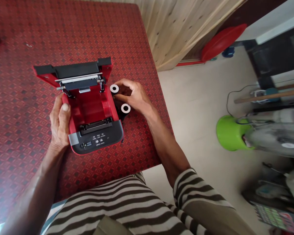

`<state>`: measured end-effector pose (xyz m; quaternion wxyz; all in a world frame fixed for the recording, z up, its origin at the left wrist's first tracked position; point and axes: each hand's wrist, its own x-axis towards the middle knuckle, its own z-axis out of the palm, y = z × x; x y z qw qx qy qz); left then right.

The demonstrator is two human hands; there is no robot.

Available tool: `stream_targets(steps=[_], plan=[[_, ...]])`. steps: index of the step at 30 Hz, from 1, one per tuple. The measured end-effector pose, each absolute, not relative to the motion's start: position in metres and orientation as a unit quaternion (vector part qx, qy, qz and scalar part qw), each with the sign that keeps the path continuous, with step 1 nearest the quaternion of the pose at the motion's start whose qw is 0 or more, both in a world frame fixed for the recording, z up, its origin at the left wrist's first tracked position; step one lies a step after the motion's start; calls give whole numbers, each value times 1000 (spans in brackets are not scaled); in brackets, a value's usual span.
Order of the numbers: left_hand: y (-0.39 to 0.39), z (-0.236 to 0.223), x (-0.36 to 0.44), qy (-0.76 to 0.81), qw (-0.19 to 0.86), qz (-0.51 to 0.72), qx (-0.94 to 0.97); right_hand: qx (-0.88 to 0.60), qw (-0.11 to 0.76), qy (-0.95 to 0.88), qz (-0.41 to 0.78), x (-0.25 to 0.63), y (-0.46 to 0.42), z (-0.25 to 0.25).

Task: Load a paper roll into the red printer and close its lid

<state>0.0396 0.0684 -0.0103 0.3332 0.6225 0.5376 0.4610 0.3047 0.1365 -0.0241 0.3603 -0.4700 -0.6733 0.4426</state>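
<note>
Striped shirt (112,199) nearest in head view; beyond, on red tabletop (26,107), note open red printer (88,107), long axis running away from shirt, clasped at left wall by left hand (60,122), white-ended rolls (125,112) just beside right wall, nearer right hand (137,96), thumb and forefinger curled at farther roll (114,92), cannot tell if pinching.

Printer (89,106): red, black front panel (104,137). Right of printer: rolls (122,108), white ends. Under printer: tabletop (26,81), red, dark diamonds. In front: shirt (107,199), dark-and-white stripes.
</note>
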Motion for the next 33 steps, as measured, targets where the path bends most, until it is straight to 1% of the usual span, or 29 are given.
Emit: stream_targets(steps=[5, 7, 9, 11, 13, 14, 16, 20, 23, 25, 28, 31, 33], plan=[[68, -8, 41, 536, 328, 456, 630, -435, 346, -667, 497, 315, 132, -19], [67, -8, 41, 534, 329, 458, 630, -441, 359, -664, 486, 325, 124, -14], [67, -7, 41, 533, 326, 459, 632, -472, 356, -672, 447, 335, 112, -8], [67, -7, 41, 536, 324, 455, 633, -504, 324, -681, 422, 344, 97, -2], [67, -6, 42, 540, 323, 451, 632, -516, 284, -679, 438, 348, 81, 1], [67, -6, 42, 542, 322, 450, 633, -516, 278, -675, 449, 347, 75, 1], [67, -6, 42, 543, 318, 450, 634, -515, 289, -671, 447, 341, 66, -3], [68, -6, 40, 542, 324, 445, 635, -537, 319, -675, 392, 325, 61, -12], [69, -7, 37, 545, 323, 436, 639, -535, 330, -670, 396, 324, 62, -10], [69, -8, 36, 547, 319, 432, 642, -523, 350, -661, 410, 329, 62, 0], [70, -8, 36, 550, 312, 429, 646, -489, 366, -652, 450, 337, 58, 29], [70, -9, 36, 551, 317, 433, 640, -450, 336, -679, 473, 337, 54, 66], [70, -10, 36, 546, 328, 443, 631, -424, 303, -726, 449, 331, 54, 86]])
